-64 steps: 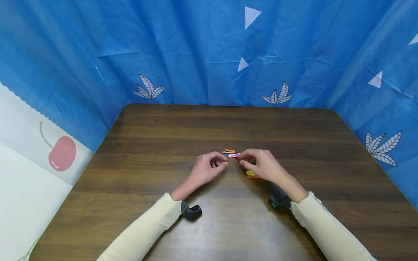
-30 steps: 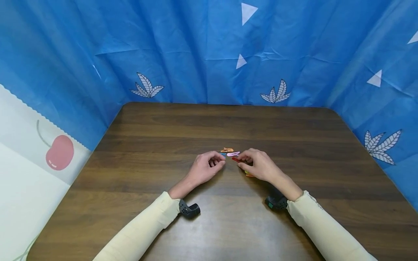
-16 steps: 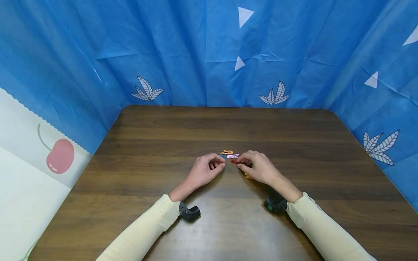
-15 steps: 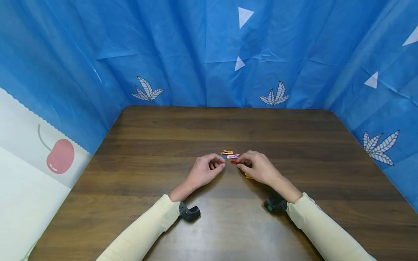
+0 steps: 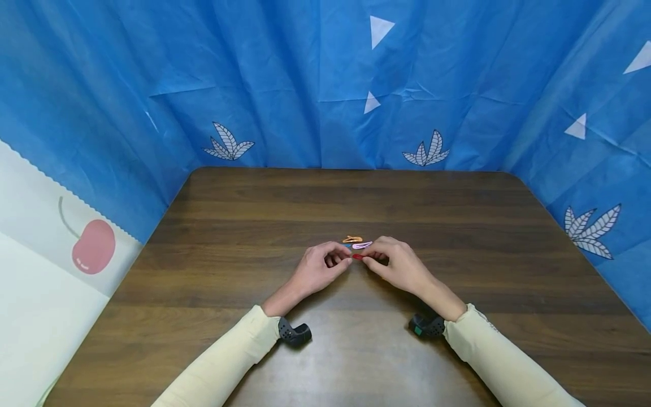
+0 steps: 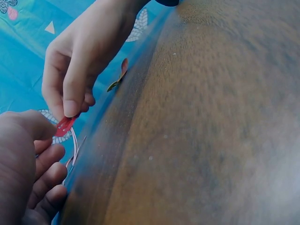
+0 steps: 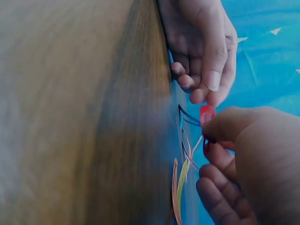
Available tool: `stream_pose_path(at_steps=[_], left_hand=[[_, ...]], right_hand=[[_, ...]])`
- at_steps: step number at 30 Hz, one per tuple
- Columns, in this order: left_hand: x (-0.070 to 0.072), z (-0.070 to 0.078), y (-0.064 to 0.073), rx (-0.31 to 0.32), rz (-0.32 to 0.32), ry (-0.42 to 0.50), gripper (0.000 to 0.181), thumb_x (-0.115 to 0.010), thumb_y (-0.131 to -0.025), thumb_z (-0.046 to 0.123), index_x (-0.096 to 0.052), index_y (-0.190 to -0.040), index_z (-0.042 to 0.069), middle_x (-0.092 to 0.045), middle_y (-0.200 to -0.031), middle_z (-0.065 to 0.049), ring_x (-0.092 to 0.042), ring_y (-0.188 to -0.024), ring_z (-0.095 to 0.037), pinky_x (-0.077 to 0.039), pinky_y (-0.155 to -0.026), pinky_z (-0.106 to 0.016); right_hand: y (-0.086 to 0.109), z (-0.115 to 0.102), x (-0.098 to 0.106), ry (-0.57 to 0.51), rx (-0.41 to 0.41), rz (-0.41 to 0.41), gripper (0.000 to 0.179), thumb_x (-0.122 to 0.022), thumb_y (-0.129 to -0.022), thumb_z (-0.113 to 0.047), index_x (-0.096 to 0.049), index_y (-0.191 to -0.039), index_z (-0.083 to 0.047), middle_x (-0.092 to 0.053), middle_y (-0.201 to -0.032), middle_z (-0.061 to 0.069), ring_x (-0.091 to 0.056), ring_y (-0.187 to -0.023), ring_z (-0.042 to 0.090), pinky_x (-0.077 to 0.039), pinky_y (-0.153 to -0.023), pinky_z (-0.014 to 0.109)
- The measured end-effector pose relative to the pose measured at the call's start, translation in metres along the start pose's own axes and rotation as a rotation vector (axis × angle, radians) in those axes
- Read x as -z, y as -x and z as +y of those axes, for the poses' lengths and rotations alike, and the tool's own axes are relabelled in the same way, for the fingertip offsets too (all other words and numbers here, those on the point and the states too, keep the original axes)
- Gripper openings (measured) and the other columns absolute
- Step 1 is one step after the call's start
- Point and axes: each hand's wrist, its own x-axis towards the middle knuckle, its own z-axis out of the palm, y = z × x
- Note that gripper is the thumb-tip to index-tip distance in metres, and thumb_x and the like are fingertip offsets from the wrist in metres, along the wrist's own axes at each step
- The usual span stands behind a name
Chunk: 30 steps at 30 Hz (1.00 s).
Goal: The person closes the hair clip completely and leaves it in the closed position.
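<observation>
A red snap hair clip (image 5: pixel 357 256) is held just above the table between both hands. My right hand (image 5: pixel 402 265) pinches one end between thumb and forefinger. At the other end, the thumb and forefinger of my left hand (image 5: pixel 317 268) come together on its tip. The right wrist view shows the red clip (image 7: pixel 207 112) pointing up to the left fingertips. Just beyond lie an orange hair clip (image 5: pixel 352 239), a pink one (image 5: pixel 362 245) and a blue one (image 5: pixel 347 246), partly covered by the left fingers.
A yellow clip (image 7: pixel 182 180) and an orange clip beside it lie near my right hand, hidden from the head view. The brown wooden table (image 5: pixel 325 203) ends at a blue curtain (image 5: pixel 285 85). Each wrist wears a black camera mount (image 5: pixel 295 332).
My right hand has moved left and slightly nearer with the red clip, up to the left fingertips. It now covers the yellow and orange clips. The left hand has hardly moved.
</observation>
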Motion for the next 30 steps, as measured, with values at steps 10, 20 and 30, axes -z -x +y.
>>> stream_pose_path(at_steps=[10,20,30], left_hand=[[0.002,-0.001,0.003,-0.022,-0.014,0.019,0.008,-0.075,-0.095,0.016,-0.078,-0.102,0.016,-0.07,-0.081,0.005,-0.055,-0.063,-0.004,-0.046,-0.059,-0.02],[0.005,0.0,0.004,-0.027,-0.008,0.045,0.005,-0.074,-0.095,0.015,-0.078,-0.099,0.015,-0.067,-0.078,0.005,-0.053,-0.062,-0.006,-0.043,-0.058,-0.02],[0.005,-0.002,0.003,-0.025,0.002,0.111,0.006,-0.075,-0.095,0.015,-0.078,-0.1,0.014,-0.069,-0.079,0.004,-0.056,-0.064,-0.006,-0.046,-0.059,-0.02]], right_hand=[[0.002,-0.01,-0.007,-0.076,0.06,0.019,0.01,-0.079,-0.093,-0.015,-0.078,-0.101,-0.02,-0.07,-0.099,-0.008,-0.062,-0.083,0.011,-0.056,-0.072,0.032],[0.002,-0.011,-0.011,-0.05,0.104,0.036,0.011,-0.078,-0.094,-0.018,-0.078,-0.104,-0.02,-0.071,-0.106,-0.007,-0.064,-0.092,0.013,-0.057,-0.074,0.032],[0.005,-0.017,-0.011,-0.024,0.055,0.029,0.02,-0.078,-0.094,-0.022,-0.077,-0.114,-0.022,-0.074,-0.109,-0.009,-0.066,-0.094,0.011,-0.058,-0.079,0.03]])
